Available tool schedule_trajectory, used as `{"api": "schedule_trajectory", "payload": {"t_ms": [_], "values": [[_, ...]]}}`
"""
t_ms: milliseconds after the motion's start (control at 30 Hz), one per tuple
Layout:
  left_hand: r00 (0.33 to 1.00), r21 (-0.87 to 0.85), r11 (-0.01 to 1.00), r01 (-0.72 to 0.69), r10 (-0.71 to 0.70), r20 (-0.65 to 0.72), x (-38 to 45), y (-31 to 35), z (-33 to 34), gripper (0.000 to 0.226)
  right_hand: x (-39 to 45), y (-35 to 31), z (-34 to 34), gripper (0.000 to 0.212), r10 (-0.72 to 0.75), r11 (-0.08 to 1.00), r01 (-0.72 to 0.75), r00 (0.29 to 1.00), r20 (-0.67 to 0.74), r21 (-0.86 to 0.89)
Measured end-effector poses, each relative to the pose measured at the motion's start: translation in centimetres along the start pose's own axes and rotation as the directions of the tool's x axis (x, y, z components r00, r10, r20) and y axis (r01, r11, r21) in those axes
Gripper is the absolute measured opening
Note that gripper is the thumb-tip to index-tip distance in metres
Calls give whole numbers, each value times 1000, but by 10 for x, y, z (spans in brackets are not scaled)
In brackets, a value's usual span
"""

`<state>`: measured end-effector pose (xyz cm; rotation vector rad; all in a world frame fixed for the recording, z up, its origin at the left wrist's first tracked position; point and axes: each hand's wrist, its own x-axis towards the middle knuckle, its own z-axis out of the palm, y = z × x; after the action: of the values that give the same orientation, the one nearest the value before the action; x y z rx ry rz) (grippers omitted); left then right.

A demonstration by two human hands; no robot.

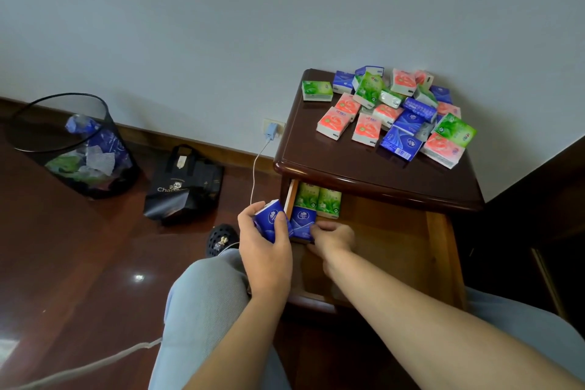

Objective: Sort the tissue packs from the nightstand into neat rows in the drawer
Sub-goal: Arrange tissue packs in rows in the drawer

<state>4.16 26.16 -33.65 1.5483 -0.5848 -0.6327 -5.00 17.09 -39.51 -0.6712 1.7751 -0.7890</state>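
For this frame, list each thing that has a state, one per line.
drawer: pulled open, two green and one blue pack at back left
left hand: holds a blue pack
right hand: touches blue pack in drawer
nightstand: many packs piled on top
charger: plugged into wall
bin: partly filled

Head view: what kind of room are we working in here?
Most likely a bedroom at home: a dark wooden nightstand against the wall with its drawer pulled open, a phone charger plugged in beside it, and a mesh wastebasket on polished wood flooring.
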Motion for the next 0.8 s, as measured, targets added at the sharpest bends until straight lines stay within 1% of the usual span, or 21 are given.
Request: {"api": "schedule_trajectory", "payload": {"t_ms": [67, 100, 167, 200, 233, 267, 333, 400, 433, 467, 533, 600, 667, 700, 767, 800], "values": [[1000, 16, 1000, -7, 7, 3, -1, 2, 0, 26, -1, -3, -7, 11, 25, 999, -27, 998, 56, 25], [1000, 22, 1000, -5, 5, 9, -1, 2, 0, 22, -2, -5, -11, 10, 20, 1000, -21, 996, 85, 6], [999, 14, 1000, 9, -10, 31, -3, 3, -1, 23, -9, -9, -21, 4, -51, 994, 60, 992, 112, -86], [999, 10, 1000, 13, -13, 38, -3, 3, -1, 28, -13, -11, -25, 6, -110, 986, 123, 987, 116, -114], [999, 14, 1000, 7, -8, 41, -3, 4, -2, 34, -19, -12, -30, 8, -166, 979, 181, 976, 140, -100], [999, 24, 1000, -4, 3, 45, -4, 5, -2, 40, -26, -14, -34, 11, -206, 975, 218, 959, 194, -48], [997, 50, 998, -32, 28, 67, -6, 7, -2, 49, -40, -17, -41, 19, -239, 971, 229, 906, 348, 69], [994, 76, 996, -39, 31, 101, -5, 6, -2, 48, -50, -19, -45, 25, -248, 969, 223, 841, 481, 110], [993, 89, 995, -41, 31, 118, -4, 5, -2, 45, -54, -20, -46, 29, -244, 969, 221, 815, 526, 107], [990, 103, 994, -49, 35, 133, -4, 4, -2, 41, -56, -19, -47, 33, -232, 971, 223, 804, 548, 84], [986, 144, 986, -82, 60, 154, -6, 4, -1, 35, -56, -17, -49, 43, -210, 973, 228, 815, 540, 35], [984, 178, 978, -107, 79, 160, -8, 3, 0, 31, -50, -15, -54, 44, -184, 981, 189, 853, 489, 41], [984, 219, 967, -133, 102, 147, -8, 1, 2, 25, -42, -13, -61, 43, -133, 991, 122, 917, 376, 52], [984, 252, 957, -141, 109, 138, -9, -1, 3, 23, -37, -12, -65, 42, -93, 996, 89, 949, 301, 26], [986, 349, 926, -143, 103, 129, -8, -3, 6, 22, -25, -7, -69, 40, -16, 999, 22, 985, 173, -35], [987, 403, 904, -143, 100, 126, -7, -5, 7, 23, -20, -4, -70, 39, 12, 999, -7, 990, 137, -36]]}}
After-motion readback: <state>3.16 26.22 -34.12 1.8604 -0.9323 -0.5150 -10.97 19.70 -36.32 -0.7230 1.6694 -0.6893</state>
